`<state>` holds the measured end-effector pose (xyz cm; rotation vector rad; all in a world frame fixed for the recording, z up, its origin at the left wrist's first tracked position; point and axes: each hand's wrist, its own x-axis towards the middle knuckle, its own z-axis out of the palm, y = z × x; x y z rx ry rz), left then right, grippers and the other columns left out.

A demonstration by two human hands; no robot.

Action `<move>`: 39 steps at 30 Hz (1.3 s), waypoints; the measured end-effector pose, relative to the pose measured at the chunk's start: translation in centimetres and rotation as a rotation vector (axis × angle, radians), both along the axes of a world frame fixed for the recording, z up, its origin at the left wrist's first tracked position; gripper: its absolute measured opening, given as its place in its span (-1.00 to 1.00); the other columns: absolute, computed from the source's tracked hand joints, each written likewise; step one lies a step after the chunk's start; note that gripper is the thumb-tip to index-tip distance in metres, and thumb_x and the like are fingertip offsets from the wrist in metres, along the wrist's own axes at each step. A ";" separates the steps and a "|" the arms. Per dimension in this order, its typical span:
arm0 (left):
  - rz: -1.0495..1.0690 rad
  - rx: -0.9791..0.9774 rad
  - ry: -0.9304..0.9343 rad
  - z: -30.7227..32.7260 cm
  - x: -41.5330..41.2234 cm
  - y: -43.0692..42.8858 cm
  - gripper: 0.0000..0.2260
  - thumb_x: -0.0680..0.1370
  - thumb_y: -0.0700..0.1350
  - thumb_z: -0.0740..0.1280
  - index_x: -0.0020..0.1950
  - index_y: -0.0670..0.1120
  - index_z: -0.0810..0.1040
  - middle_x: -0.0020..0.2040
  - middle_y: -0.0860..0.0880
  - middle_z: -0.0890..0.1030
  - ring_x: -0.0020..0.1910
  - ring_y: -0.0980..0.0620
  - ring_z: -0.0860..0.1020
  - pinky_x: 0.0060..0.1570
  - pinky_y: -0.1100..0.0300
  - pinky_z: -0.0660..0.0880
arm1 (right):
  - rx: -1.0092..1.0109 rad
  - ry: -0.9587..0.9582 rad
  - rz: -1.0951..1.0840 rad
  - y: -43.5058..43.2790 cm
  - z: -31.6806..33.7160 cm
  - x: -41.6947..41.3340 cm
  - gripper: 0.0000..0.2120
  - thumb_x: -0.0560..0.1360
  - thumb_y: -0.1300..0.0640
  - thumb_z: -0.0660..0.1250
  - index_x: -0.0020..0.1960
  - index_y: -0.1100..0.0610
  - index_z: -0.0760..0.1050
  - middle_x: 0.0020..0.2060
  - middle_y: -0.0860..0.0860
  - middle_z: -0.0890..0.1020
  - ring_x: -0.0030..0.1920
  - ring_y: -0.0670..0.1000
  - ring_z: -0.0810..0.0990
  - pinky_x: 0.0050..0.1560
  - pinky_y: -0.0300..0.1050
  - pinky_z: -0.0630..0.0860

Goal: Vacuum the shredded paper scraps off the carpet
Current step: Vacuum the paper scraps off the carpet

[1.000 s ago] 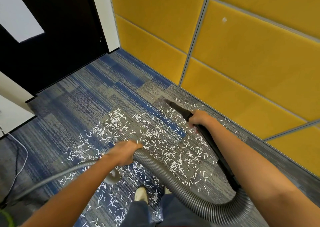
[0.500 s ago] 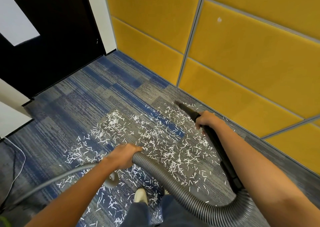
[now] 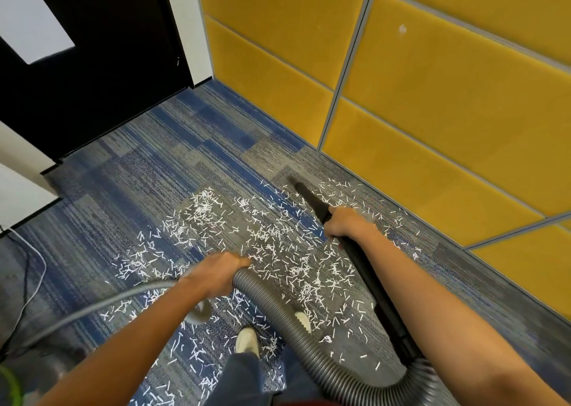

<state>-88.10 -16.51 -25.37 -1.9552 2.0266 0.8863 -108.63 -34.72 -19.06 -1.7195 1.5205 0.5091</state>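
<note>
Nozzle [image 3: 309, 197] should skim the carpet [image 3: 139, 173] slowly through the scraps [image 3: 278, 248], my right grip [image 3: 347, 224] wrapped round it, my left grip [image 3: 219, 271] clasping the hose [image 3: 278, 313].

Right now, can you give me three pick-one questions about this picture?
1. Where is the nozzle tip? A by the yellow wall B at the door C on a shoe
2. What colour are the paper scraps? A white B red C green
3. The left hand is? A hanging free B gripping the grey hose C picking scraps
Answers: 1 A, it points at carpet beside the wall. 2 A, white bits cover the carpet. 3 B, it curls round the hose.
</note>
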 end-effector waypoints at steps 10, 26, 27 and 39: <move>0.000 -0.014 0.001 0.1 0.2 0.7 -0.76 0.50 -0.28 0.29 0.05 0.05 0.47 -0.07 0.08 0.48 -0.13 0.10 0.54 -0.14 0.30 0.52 | 0.076 -0.053 0.020 1.2 0.1 0.6 -0.44 0.45 0.39 0.27 0.41 0.18 0.24 -0.11 0.18 0.50 -0.39 0.09 0.53 -0.26 -0.03 0.57; -0.075 0.015 0.022 -0.2 -0.2 0.8 -0.76 0.49 -0.28 0.28 0.04 0.04 0.49 -0.11 0.06 0.52 -0.18 0.13 0.55 -0.24 0.34 0.46 | 0.008 0.022 -0.123 4.0 0.5 -3.3 -0.48 0.43 0.39 0.25 0.36 0.16 0.29 -0.22 0.14 0.50 -0.50 0.04 0.51 -0.53 -0.18 0.48; -0.086 0.015 0.019 -0.2 -0.3 0.8 -0.76 0.50 -0.29 0.27 0.04 0.03 0.49 -0.12 0.06 0.51 -0.19 0.13 0.54 -0.24 0.34 0.45 | -0.001 0.033 -0.119 4.3 0.6 -3.4 -0.51 0.43 0.37 0.25 0.34 0.17 0.30 -0.23 0.12 0.49 -0.49 0.03 0.51 -0.54 -0.18 0.49; -0.100 -0.004 0.041 0.0 0.6 1.8 -0.72 0.49 -0.29 0.30 0.09 0.04 0.49 -0.06 0.08 0.50 -0.12 0.12 0.54 -0.12 0.28 0.55 | 0.015 0.099 0.089 6.9 1.0 -0.8 -0.32 0.35 0.41 0.30 0.42 0.19 0.17 -0.16 0.13 0.52 -0.28 0.08 0.57 -0.20 -0.06 0.61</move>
